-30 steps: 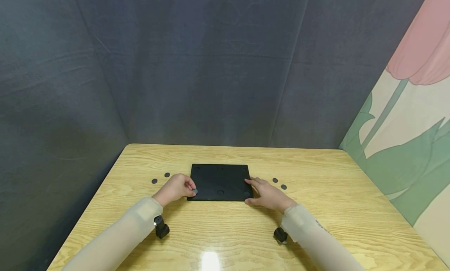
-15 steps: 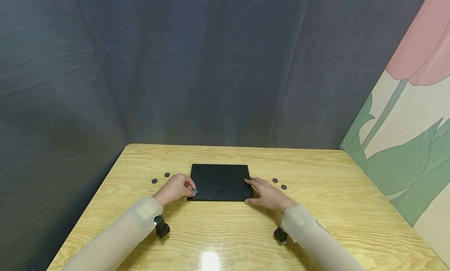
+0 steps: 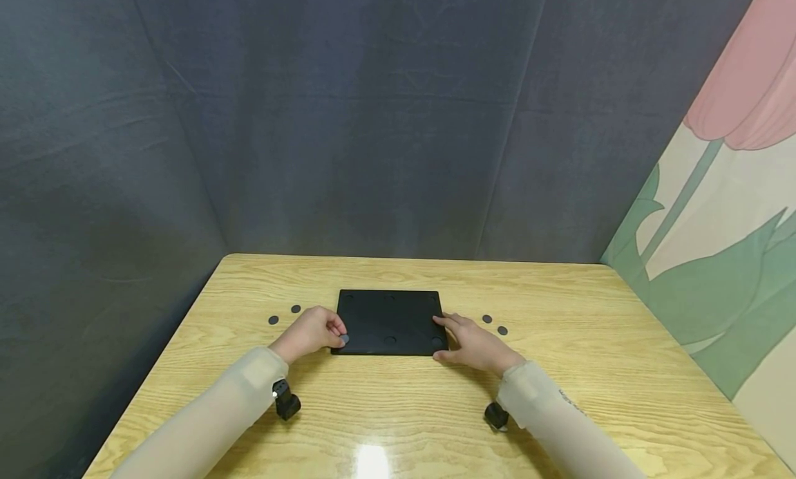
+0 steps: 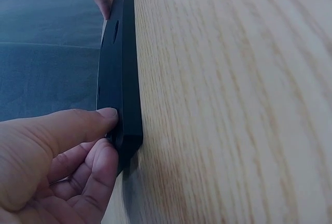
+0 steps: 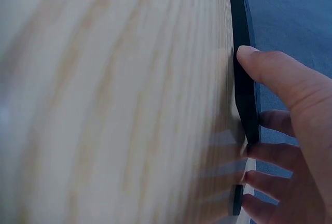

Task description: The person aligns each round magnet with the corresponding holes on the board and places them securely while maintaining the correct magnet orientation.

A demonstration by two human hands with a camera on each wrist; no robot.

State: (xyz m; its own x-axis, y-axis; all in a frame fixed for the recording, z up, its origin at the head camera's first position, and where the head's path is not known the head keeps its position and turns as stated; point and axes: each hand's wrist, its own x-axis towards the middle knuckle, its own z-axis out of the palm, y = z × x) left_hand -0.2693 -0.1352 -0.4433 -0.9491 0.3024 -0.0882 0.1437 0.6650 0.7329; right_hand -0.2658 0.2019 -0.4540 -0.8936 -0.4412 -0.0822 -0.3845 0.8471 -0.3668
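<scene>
A black rectangular panel [image 3: 390,318] with round marks along its long edges lies flat on the wooden table. At its near left corner my left hand [image 3: 313,332] pinches a small grey disc [image 3: 345,339] against the surface. The left wrist view has the thumb [image 4: 106,117] pressed onto that corner, mostly covering the disc. My right hand [image 3: 471,343] rests at the panel's right end, fingers spread. Its thumb [image 5: 249,53] touches the near edge, while the other fingers lie along the right side.
Two dark discs [image 3: 273,320] lie on the table [image 3: 385,403] left of the panel. Two more discs [image 3: 487,319] are to the right, close to the right hand. A dark curtain [image 3: 373,133] stands behind the table, and a floral wall [image 3: 734,258] is on the right.
</scene>
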